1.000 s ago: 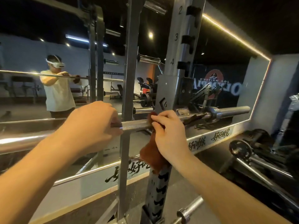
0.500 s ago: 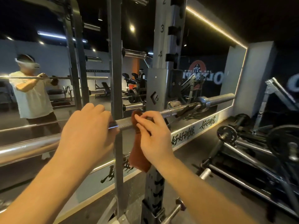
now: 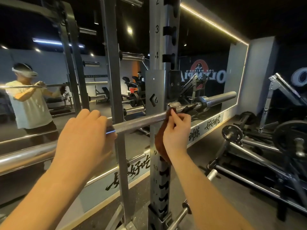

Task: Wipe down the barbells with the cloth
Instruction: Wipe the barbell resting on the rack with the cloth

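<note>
Left hand point(image 3: 84, 138) gripping knurled steel barbell shaft point(image 3: 141, 121) overhand, fingers curling over top, bare forearm reaching in from lower left. Right hand point(image 3: 177, 131) pinching rust-brown cloth point(image 3: 159, 141) against shaft, fingers curling, forearm extending from lower right.

My left hand point(image 3: 84, 135), at eight o'clock from centre, curls round the long silver steel barbell point(image 3: 141, 121). My right hand point(image 3: 177, 130), at four o'clock, pinches a rust-brown cloth point(image 3: 159, 140) onto the bar where it crosses the grey numbered steel rack upright point(image 3: 156, 47). The cloth hangs below my palm. A small black weight plate point(image 3: 232, 133) sits towards three o'clock.
</note>
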Available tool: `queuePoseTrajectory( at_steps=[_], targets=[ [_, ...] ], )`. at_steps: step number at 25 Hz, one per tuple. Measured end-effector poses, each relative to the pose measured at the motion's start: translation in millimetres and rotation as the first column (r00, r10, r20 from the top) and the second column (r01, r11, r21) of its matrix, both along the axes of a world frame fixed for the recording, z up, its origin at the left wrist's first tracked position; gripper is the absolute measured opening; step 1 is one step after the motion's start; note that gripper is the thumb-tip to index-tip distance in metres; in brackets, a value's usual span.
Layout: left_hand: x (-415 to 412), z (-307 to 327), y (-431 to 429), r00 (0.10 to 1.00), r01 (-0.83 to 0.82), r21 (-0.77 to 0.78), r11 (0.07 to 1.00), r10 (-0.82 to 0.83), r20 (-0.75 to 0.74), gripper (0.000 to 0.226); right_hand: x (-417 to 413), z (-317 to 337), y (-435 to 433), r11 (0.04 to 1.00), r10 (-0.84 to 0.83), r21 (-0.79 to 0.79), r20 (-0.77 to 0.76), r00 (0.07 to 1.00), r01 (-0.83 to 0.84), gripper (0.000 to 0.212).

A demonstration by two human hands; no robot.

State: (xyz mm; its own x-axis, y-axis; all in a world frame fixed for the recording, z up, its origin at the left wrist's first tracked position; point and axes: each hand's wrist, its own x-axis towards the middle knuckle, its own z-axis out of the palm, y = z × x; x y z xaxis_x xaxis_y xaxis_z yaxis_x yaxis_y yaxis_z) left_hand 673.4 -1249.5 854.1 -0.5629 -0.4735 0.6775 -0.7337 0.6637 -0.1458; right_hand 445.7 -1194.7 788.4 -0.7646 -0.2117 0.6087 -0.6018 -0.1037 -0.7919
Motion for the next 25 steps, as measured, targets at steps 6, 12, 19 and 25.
queuePoseTrajectory(
  at_steps=[6, 12, 19, 25],
  targets=[
    [0, -2, -1, 1.000, -0.014, -0.034, 0.999, 0.014, -0.005, 0.028, 3, -3, 0, 0.999, 0.031, -0.022, 0.062, 0.998, -0.030, 0.033],
    [0, -3, -4, 1.000, 0.018, -0.029, 0.999, -0.019, -0.021, 0.023, 6, -2, 1, 1.000, 0.019, -0.009, 0.085, 0.996, -0.018, 0.032],
    [0, -2, -4, 1.000, 0.005, -0.029, 1.000, -0.005, 0.000, 0.028, 4, -1, -3, 1.000, 0.022, -0.018, 0.093, 0.995, -0.021, 0.033],
    [-3, 6, 0, 0.996, -0.013, -0.027, 1.000, 0.016, 0.085, 0.031, 42, -1, -5, 0.991, 0.134, -0.030, 0.052, 0.990, -0.133, 0.032]
  ],
)
